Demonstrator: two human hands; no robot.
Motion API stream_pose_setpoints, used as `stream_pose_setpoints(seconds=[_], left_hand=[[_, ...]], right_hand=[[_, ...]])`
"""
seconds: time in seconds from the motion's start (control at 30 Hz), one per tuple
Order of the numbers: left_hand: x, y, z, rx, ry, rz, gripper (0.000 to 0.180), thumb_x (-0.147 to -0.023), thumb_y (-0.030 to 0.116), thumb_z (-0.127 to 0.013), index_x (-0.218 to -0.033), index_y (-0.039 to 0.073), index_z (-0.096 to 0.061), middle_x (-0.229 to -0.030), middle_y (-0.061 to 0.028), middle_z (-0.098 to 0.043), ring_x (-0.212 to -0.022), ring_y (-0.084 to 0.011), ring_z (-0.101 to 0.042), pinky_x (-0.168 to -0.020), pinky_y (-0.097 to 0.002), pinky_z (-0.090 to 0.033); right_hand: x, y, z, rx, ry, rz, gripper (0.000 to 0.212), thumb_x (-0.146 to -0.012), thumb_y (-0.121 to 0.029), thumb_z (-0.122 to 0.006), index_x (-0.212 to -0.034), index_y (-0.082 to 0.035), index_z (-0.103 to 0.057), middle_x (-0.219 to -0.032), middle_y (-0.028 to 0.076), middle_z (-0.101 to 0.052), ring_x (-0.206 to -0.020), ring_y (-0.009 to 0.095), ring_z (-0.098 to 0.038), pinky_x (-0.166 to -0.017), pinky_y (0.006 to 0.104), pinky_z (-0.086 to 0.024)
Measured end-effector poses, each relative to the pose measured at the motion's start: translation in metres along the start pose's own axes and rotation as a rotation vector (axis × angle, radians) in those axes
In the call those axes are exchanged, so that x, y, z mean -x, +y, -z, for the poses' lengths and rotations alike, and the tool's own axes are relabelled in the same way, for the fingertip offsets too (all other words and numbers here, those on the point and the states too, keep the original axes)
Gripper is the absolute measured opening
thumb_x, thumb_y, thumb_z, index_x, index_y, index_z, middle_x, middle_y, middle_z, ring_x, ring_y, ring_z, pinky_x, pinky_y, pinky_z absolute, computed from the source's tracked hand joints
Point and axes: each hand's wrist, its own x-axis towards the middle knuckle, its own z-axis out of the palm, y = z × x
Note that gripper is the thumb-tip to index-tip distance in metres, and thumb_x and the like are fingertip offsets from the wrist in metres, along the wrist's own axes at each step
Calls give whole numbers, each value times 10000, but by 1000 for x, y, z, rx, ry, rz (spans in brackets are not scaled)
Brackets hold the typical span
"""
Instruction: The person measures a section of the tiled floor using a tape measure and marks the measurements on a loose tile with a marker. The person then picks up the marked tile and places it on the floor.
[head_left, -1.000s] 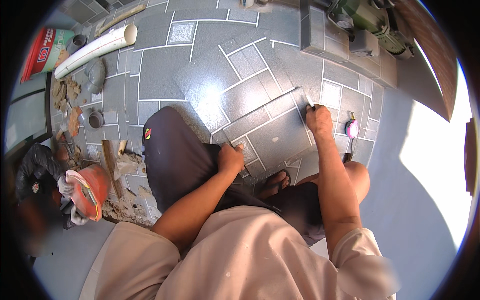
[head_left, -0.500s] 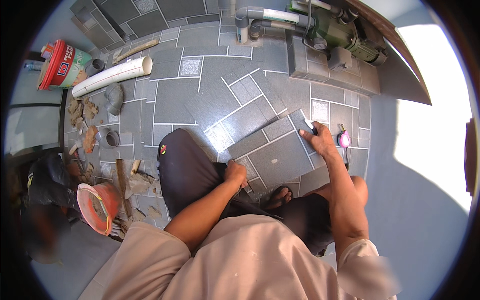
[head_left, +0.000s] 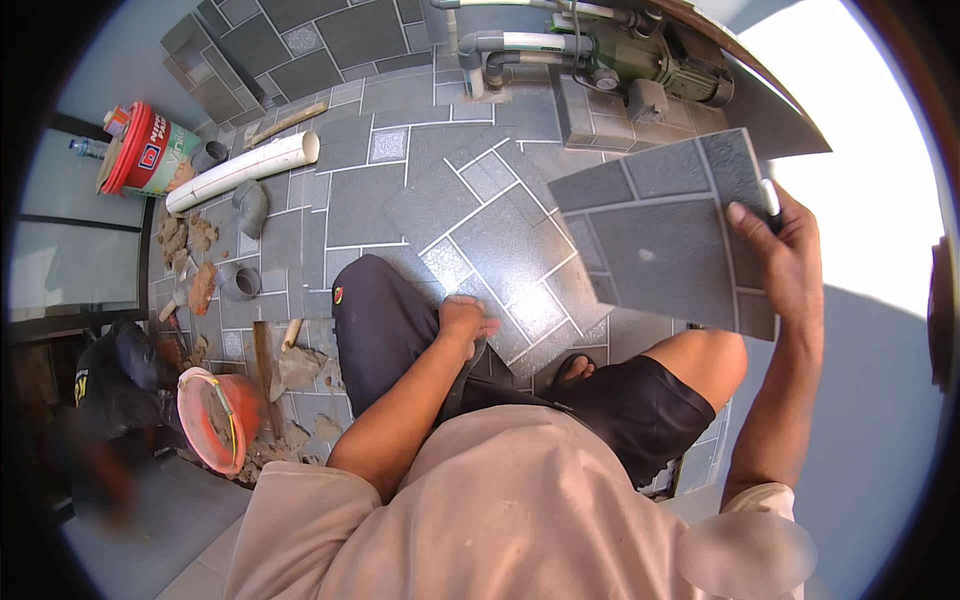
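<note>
My right hand (head_left: 790,245) grips a grey patterned floor tile (head_left: 650,235) by its right edge, thumb on the top face. The tile is lifted and tilted above the floor. A white-and-black marker (head_left: 770,198) is tucked in the same hand beside the tile's edge. My left hand (head_left: 463,322) is near my bent left knee, fingers stretched to the right and holding nothing visible. Next to it another grey tile (head_left: 500,255) with pale joint lines lies askew on the floor, its pattern at an angle to the tiles around it.
A person crouches at the left by a red mortar bucket (head_left: 245,400). Beyond are a white pipe (head_left: 240,170), a grey pipe elbow (head_left: 250,208), rubble and a paint pail (head_left: 150,150). A green pump (head_left: 660,65) sits on a tiled ledge (head_left: 590,130) at the far right.
My right hand has raised the tile off the floor and swung it to the right. The left hand has let go of its near corner. The pink tape measure is now hidden.
</note>
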Motion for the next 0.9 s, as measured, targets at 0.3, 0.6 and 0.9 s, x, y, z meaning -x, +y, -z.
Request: stream_pose_setpoints(seconds=[0.3, 0.6, 0.9], left_hand=[[5, 55, 45, 151, 47, -92, 250, -1071, 317, -598, -1049, 72, -555, -877, -66, -609, -837, -242, -701, -725, -401, -556], [25, 70, 102, 262, 61, -203, 203, -1035, 270, -667, -1000, 90, -580, -913, -83, -656, -898, -297, -724, -782, -432, -568], [21, 57, 92, -32, 153, -184, 232, -1038, 294, -659, -1068, 75, -588, -982, -66, -638, -960, -233, -694, -816, -404, -558]], right_hand=[[-41, 39, 70, 705, 197, 67, 349, -964, -270, -679, -1127, 38, -681, -924, 279, -703, -880, 432, -696, -802, 499, -509], [-103, 197, 85, 959, 175, -238, 314, -954, -276, -692, -1127, -17, -727, -1053, 224, -752, -989, 409, -727, -871, 509, -558], [-139, 318, 102, 889, 176, -330, 336, -959, -333, -698, -1108, -35, -737, -1041, 213, -754, -1013, 387, -722, -886, 504, -537]])
